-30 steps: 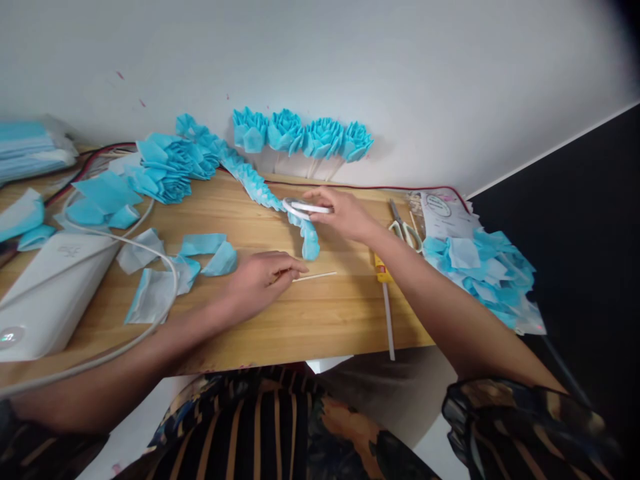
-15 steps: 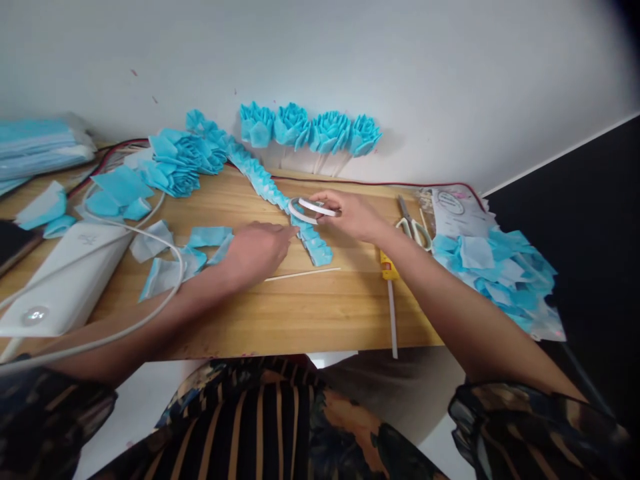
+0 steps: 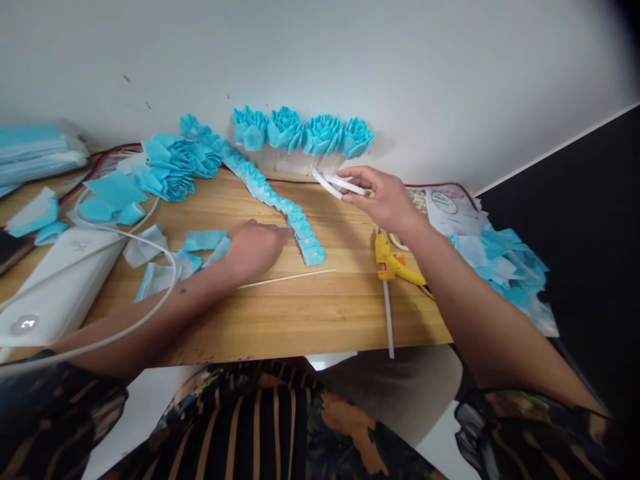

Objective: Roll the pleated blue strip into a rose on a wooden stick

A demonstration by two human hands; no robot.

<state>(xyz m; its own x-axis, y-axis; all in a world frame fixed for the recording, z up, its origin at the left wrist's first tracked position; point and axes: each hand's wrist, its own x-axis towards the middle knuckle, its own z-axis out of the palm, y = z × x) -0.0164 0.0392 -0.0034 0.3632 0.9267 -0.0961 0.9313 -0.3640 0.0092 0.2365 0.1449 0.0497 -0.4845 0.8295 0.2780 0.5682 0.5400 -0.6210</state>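
The right hand [image 3: 390, 203] is raised over the wooden bench [image 3: 300, 313] toward two o'clock, its fingers [image 3: 357, 175] pinched on a white tape roll [image 3: 337, 185], thin and seen nearly edge-on. The left hand [image 3: 255, 243] presses flat on the pleated blue paper strip [image 3: 280, 203], which runs from ten o'clock to the centre. At twelve, four blue paper flowers [image 3: 303, 130] lean against the white wall [image 3: 400, 67]. A yellow glue gun [image 3: 393, 263] lies at three.
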